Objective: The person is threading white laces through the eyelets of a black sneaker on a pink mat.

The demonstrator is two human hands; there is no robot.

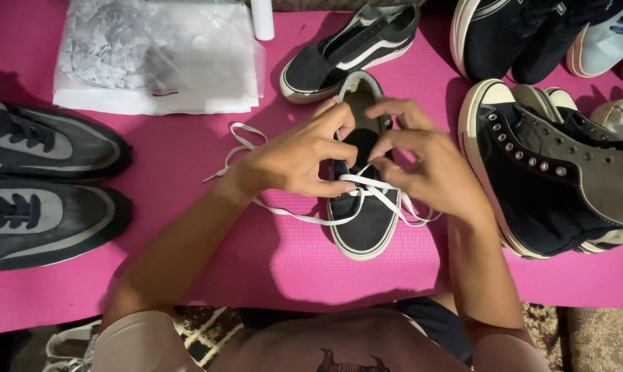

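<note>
Centre of frame: low black canvas sneaker with white sole (361,207), long axis running top to bottom, toe toward the bottom edge. Left hand (294,158) and right hand (422,162) both directly over the tongue, equally near, each pinching the flat white shoelace (284,210).

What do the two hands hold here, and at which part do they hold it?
Both the left hand and the right hand pinch the white lace above the low black shoe, near the eyelets.
</note>
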